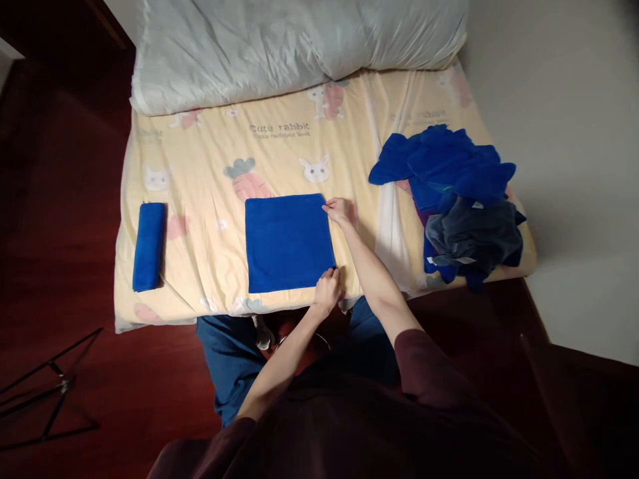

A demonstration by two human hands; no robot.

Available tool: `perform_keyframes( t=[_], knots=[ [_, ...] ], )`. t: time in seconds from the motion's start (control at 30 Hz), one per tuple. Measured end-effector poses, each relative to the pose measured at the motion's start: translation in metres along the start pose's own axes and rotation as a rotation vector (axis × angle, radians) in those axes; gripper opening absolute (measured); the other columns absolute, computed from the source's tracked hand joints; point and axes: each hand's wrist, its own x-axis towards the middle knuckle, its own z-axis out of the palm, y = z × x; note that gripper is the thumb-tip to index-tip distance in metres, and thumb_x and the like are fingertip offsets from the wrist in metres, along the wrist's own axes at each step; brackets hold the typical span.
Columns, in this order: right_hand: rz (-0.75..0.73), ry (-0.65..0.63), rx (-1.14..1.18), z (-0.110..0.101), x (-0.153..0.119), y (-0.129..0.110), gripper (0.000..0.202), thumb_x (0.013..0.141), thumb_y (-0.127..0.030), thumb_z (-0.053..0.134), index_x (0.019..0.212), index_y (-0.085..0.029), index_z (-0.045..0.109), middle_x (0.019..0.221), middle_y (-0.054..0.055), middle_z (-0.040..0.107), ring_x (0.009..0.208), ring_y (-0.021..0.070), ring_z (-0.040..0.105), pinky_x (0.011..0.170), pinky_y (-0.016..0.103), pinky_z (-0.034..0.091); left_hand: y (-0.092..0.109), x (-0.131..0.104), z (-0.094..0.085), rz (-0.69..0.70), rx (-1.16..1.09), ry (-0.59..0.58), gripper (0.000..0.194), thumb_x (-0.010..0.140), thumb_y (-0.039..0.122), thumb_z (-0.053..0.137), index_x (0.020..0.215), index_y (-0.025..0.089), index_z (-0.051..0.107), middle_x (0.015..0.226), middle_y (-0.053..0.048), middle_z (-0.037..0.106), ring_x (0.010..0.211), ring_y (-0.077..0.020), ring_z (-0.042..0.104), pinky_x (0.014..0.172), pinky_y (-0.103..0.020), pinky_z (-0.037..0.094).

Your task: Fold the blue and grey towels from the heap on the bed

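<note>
A square blue cloth [288,245] lies flat on the bed in front of me, its sides nearly straight. At its near right corner, my left hand [329,290] is closed with the fingers curled on the edge. My right hand [337,210] pinches the far right corner between thumb and fingers. To the left rests a blue cloth bundle [149,247], folded or rolled into a narrow strip. On the right sits a loose heap of crumpled blue cloths [439,163], with a grey-blue cloth [474,233] on its near side showing small white tags.
The yellow sheet [200,159] has rabbit and carrot prints and some wrinkles. A large pale, shiny bundle [289,46] spans the bed's far end. A wall [564,166] stands at the right. Black stand legs [62,386] are on the dark red floor at the left.
</note>
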Motion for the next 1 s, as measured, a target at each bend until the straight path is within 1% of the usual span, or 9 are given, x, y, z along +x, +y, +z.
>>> perform_keyframes(
  t=[0.13, 0.27, 0.33, 0.43, 0.53, 0.63, 0.8, 0.9, 1.0],
  knots=[
    [-0.086, 0.059, -0.179, -0.002, -0.020, -0.009, 0.023, 0.091, -0.021, 0.067, 0.112, -0.016, 0.074, 0.104, 0.011, 0.079, 0.108, 0.0258, 0.074, 0.104, 0.042, 0.057, -0.002, -0.001, -0.001, 0.062, -0.001, -0.067, 0.025, 0.097, 0.019, 0.057, 0.121, 0.020, 0.064, 0.114, -0.018, 0.067, 0.106, -0.0283, 0.070, 0.090, -0.038, 0.057],
    [-0.420, 0.097, -0.338, 0.004, -0.064, -0.038, 0.049, 0.102, -0.023, 0.049, 0.149, -0.014, 0.056, 0.155, 0.018, 0.055, 0.149, 0.0330, 0.046, 0.126, 0.056, 0.033, -0.025, 0.022, -0.048, 0.098, -0.079, 0.056, 0.030, 0.103, 0.021, 0.042, 0.120, 0.020, 0.066, 0.115, -0.016, 0.070, 0.114, -0.0265, 0.067, 0.103, -0.039, 0.053],
    [-0.596, -0.035, -0.386, 0.015, -0.083, -0.054, 0.055, 0.105, -0.026, 0.044, 0.159, -0.017, 0.046, 0.170, 0.011, 0.037, 0.159, 0.0311, 0.029, 0.132, 0.056, 0.021, -0.051, 0.047, -0.086, 0.037, -0.052, 0.256, 0.038, 0.102, 0.019, 0.038, 0.129, 0.017, 0.065, 0.131, -0.019, 0.067, 0.132, -0.0287, 0.058, 0.115, -0.045, 0.045],
    [-0.694, -0.196, -0.444, 0.041, -0.097, -0.067, 0.059, 0.106, -0.030, 0.043, 0.164, -0.020, 0.040, 0.175, 0.004, 0.025, 0.164, 0.0258, 0.015, 0.136, 0.051, 0.010, -0.101, 0.090, -0.142, -0.033, 0.070, 0.431, 0.052, 0.102, 0.028, 0.042, 0.150, 0.012, 0.052, 0.164, -0.019, 0.042, 0.159, -0.0325, 0.028, 0.130, -0.052, 0.024],
    [-0.598, -0.185, -0.470, 0.059, -0.089, -0.062, 0.062, 0.107, -0.037, 0.042, 0.164, -0.016, 0.038, 0.175, 0.007, 0.025, 0.165, 0.0261, 0.014, 0.136, 0.052, 0.009, -0.152, 0.119, -0.180, -0.043, 0.145, 0.376, 0.064, 0.101, 0.038, 0.046, 0.158, 0.010, 0.044, 0.173, -0.017, 0.028, 0.164, -0.0321, 0.013, 0.134, -0.053, 0.009],
    [-0.528, -0.115, -0.452, 0.054, -0.065, -0.042, 0.067, 0.107, -0.044, 0.041, 0.165, -0.010, 0.035, 0.174, 0.012, 0.025, 0.164, 0.0263, 0.016, 0.136, 0.051, 0.008, -0.192, 0.127, -0.201, -0.047, 0.158, 0.350, 0.068, 0.102, 0.045, 0.043, 0.162, 0.013, 0.038, 0.174, -0.014, 0.024, 0.164, -0.0295, 0.012, 0.134, -0.051, 0.005],
    [-0.430, -0.015, -0.396, 0.029, -0.047, -0.026, 0.074, 0.107, -0.046, 0.038, 0.167, -0.006, 0.025, 0.175, 0.016, 0.021, 0.165, 0.0301, 0.011, 0.135, 0.057, 0.004, -0.197, 0.125, -0.209, -0.072, 0.115, 0.405, 0.072, 0.103, 0.046, 0.039, 0.164, 0.009, 0.033, 0.174, -0.017, 0.024, 0.164, -0.0302, 0.009, 0.134, -0.053, 0.002],
    [-0.486, -0.008, -0.394, 0.036, -0.080, -0.035, 0.072, 0.108, -0.045, 0.035, 0.169, -0.007, 0.021, 0.175, 0.014, 0.019, 0.165, 0.0304, 0.003, 0.133, 0.062, 0.000, -0.168, 0.111, -0.186, -0.031, 0.094, 0.424, 0.072, 0.103, 0.043, 0.038, 0.165, 0.008, 0.031, 0.175, -0.016, 0.019, 0.165, -0.0307, 0.002, 0.134, -0.056, 0.001],
    [-0.607, -0.106, -0.445, 0.047, -0.130, -0.034, 0.068, 0.109, -0.043, 0.033, 0.168, -0.009, 0.025, 0.175, 0.011, 0.021, 0.165, 0.0244, 0.007, 0.136, 0.053, 0.002, -0.145, 0.081, -0.153, 0.077, 0.097, 0.340, 0.069, 0.103, 0.039, 0.035, 0.165, 0.009, 0.030, 0.175, -0.014, 0.020, 0.165, -0.0278, 0.004, 0.135, -0.054, 0.005]
  ],
)
